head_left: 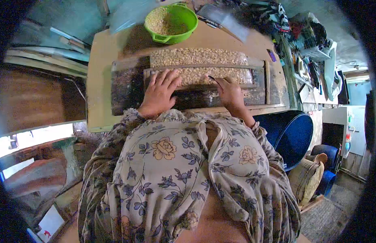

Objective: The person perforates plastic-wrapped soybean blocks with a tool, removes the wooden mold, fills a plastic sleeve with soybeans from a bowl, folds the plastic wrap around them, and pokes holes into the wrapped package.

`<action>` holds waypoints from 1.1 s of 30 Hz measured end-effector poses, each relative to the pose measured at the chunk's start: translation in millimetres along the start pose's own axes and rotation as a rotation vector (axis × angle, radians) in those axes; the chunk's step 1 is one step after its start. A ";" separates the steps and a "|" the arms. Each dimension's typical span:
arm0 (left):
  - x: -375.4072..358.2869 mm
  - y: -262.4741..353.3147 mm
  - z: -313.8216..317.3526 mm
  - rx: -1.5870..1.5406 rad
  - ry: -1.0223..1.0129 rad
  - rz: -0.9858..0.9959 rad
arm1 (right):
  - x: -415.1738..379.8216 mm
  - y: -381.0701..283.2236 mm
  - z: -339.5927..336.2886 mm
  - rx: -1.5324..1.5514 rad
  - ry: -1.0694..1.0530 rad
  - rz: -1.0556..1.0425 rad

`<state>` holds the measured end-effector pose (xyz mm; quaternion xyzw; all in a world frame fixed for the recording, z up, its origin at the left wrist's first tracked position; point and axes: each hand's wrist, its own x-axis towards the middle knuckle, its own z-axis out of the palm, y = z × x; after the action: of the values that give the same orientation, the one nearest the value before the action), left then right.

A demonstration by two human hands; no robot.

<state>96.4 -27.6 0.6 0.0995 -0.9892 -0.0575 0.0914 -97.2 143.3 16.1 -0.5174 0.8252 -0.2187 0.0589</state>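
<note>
We find the left hand [161, 91] palm down, fingers spread and unclenched, pressing on the left end of the near nut slab [196, 76] and the wood around it; we see nothing gripped in it. The right hand [229, 93] is closed around a thin, dark, pen-like tool [213, 78], pinched at the fingers, its tip pointing left over the same slab. We cannot tell whether the tip touches the surface. The near slab, made up of pale, coarse pieces that look like chopped nuts, lies in a long wooden frame [260, 86], directly in front of the torso. Beyond it, across a narrow wooden strip [200, 66], we record the far nut slab [200, 56], of like texture and parallel to the first. Both rest on a dark, worn wooden board [125, 89], which lies on a tan tabletop [103, 48]. Past the board, toward the far edge, we note a green plastic bowl [191, 29] with side handles, holding loose pale pieces. Clear plastic sheeting [129, 16] is left of the bowl, and a translucent flat item [230, 23] is right of it. A small purple object [271, 55] sits near the table's right edge. Beside the table, on the right, we observe a large blue barrel [287, 137].
</note>
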 end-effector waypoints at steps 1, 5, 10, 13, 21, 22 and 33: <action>-2.3 -1.0 -1.0 -0.013 0.001 -0.011 | 0.4 -0.1 0.3 -0.028 -0.011 -0.021; -12.0 -2.0 -8.1 -0.017 -0.028 -0.062 | 1.9 -12.9 0.0 0.038 0.032 0.015; -23.4 -8.6 -10.1 -0.002 -0.044 -0.100 | 15.4 -28.5 8.3 -0.017 -0.001 -0.096; -30.0 -12.1 -12.3 -0.003 -0.052 -0.128 | 17.2 -28.8 12.3 -0.141 -0.068 -0.095; -48.2 -19.5 -7.7 -0.055 0.023 -0.184 | 25.7 -47.0 14.3 -0.092 -0.014 -0.255; -48.7 -20.4 -7.9 -0.062 0.025 -0.197 | 28.9 -48.9 17.5 -0.119 0.003 -0.323; -57.0 -24.2 -3.0 -0.055 0.086 -0.201 | 39.0 -73.8 21.7 -0.095 0.011 -0.421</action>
<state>156.4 -39.7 -9.2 0.1980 -0.9675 -0.0891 0.1300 -46.9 75.2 32.8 -0.6794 0.7087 -0.1896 -0.0171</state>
